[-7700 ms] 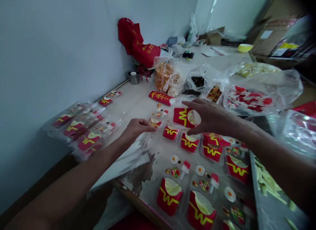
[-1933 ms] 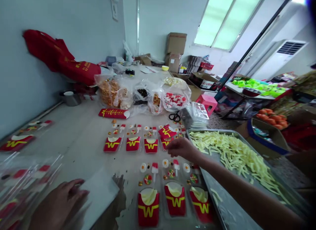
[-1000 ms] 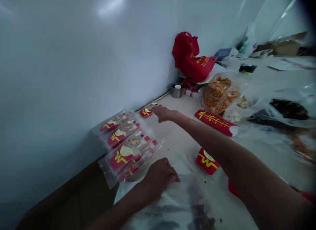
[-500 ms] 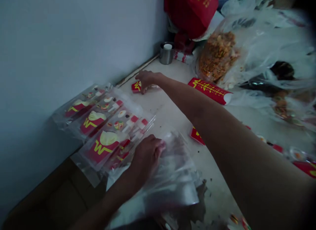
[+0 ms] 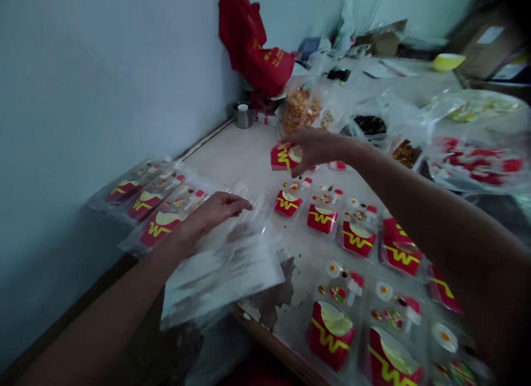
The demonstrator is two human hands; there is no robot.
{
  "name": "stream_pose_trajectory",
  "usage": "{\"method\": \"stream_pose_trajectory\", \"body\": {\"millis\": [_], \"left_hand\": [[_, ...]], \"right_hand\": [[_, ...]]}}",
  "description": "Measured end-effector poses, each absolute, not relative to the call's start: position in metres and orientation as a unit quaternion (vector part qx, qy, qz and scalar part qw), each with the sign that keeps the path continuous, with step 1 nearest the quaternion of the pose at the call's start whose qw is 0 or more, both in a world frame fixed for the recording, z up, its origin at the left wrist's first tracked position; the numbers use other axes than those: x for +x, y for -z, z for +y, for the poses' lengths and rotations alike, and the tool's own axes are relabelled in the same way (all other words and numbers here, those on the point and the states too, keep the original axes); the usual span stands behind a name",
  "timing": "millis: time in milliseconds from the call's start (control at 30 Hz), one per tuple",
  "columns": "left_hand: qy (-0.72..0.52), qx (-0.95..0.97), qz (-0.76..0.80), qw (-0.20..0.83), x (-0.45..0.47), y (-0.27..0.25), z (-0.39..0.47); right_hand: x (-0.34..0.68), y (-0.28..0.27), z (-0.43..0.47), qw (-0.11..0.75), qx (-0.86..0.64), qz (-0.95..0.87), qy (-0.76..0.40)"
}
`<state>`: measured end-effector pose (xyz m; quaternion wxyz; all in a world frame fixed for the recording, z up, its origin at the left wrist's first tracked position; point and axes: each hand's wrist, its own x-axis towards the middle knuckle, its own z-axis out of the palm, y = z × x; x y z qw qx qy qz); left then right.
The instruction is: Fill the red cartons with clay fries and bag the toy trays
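Note:
My right hand (image 5: 313,145) is closed around a red french-fry carton (image 5: 282,158) with a yellow zigzag, near the table's far side. Past its wrist shows another bit of red and white, partly hidden by the hand. My left hand (image 5: 226,206), its fingers pressed together, grips the upper edge of a blurred pile of clear plastic bags (image 5: 224,286) that hangs over the table's front edge. Under the right arm lie rows of clear packs with flat red cartons (image 5: 322,219) and small food-shaped pieces. Another loose red carton (image 5: 399,234) rests on one pack.
Filled bags (image 5: 157,225) overlap by the wall at the left. A metal cup (image 5: 243,116) and a red cloth bag (image 5: 265,62) stand at the back. Open plastic bags of small pieces (image 5: 477,159) line the right. A yellow bowl (image 5: 448,62) sits farther off.
My view has swung right, showing more packs. The right hand has moved right from beside the wall, and the small carton there is gone from that spot. The left hand stays at the plastic bags.

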<state>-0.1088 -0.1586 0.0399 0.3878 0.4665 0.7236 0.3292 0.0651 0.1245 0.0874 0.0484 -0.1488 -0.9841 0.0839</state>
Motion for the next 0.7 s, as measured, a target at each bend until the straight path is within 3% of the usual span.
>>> {"method": "stream_pose_trajectory", "body": {"millis": [300,500,700], "left_hand": [[-0.410,0.354,0.724,0.427,-0.041,-0.034,-0.124],[-0.406,0.419,0.701,0.410,-0.001,-0.027,-0.101],[-0.369,0.465,0.692,0.410,0.009,-0.021,-0.091]], "right_hand": [[0.234,-0.104,0.052,0.064,-0.166,-0.983,-0.042],[0.261,-0.101,0.032,0.096,-0.233,-0.966,0.062],[0.265,-0.080,0.029,0.098,-0.246,-0.960,0.086]]}}
